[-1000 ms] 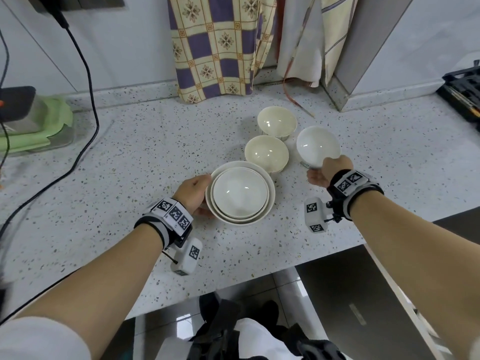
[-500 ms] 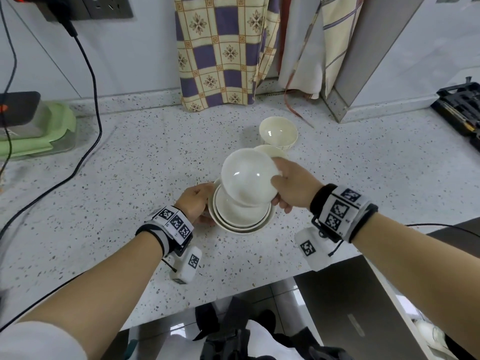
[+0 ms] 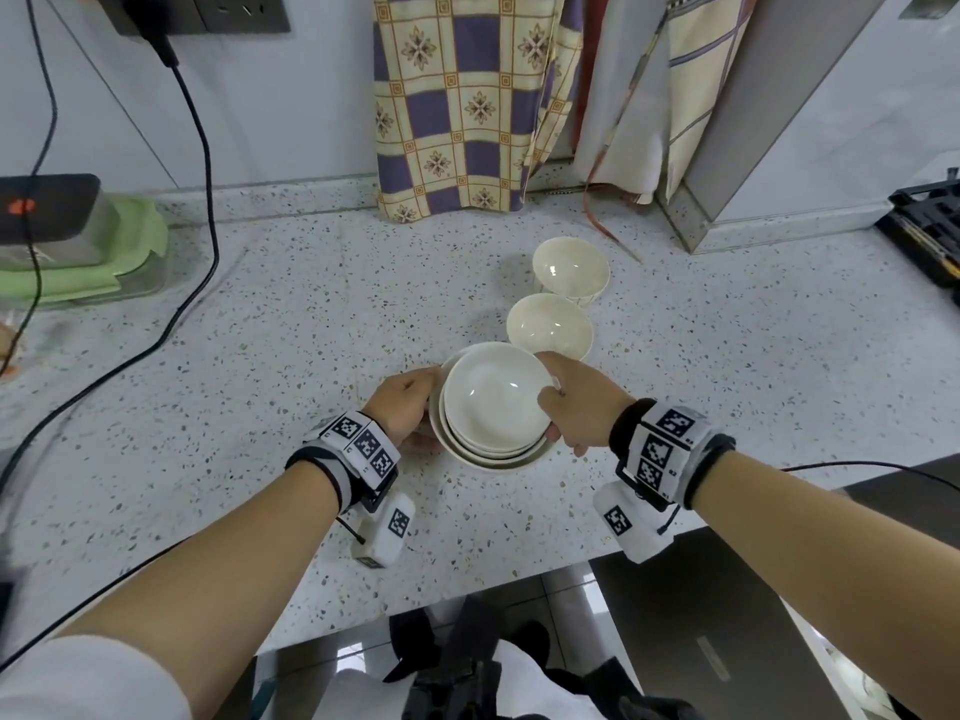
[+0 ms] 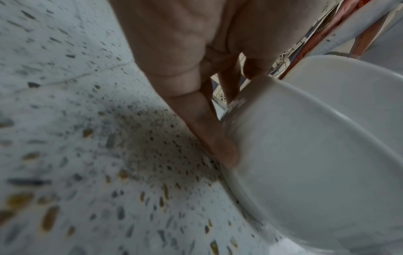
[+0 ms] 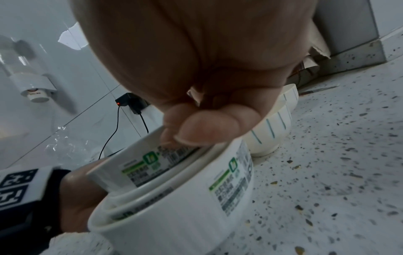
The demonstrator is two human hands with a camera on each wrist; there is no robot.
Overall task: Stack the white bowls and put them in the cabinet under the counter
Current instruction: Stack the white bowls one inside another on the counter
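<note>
Your right hand (image 3: 576, 407) pinched rim of glossy white ceramic bowl (image 3: 496, 402), thumb inside, lowering it into nested stack of larger white bowls (image 3: 488, 454) on speckled terrazzo counter (image 3: 260, 356). Your left hand (image 3: 408, 405) braced stack's side, fingers straight against wall, not curled round it. Step: stacking, bowl nearly seated. Two cream bowls (image 3: 550, 327) (image 3: 570, 267) sat apart, just behind stack. Next probably: release, fetch nearer cream bowl, keep stack steady. Cabinet step not started.
</note>
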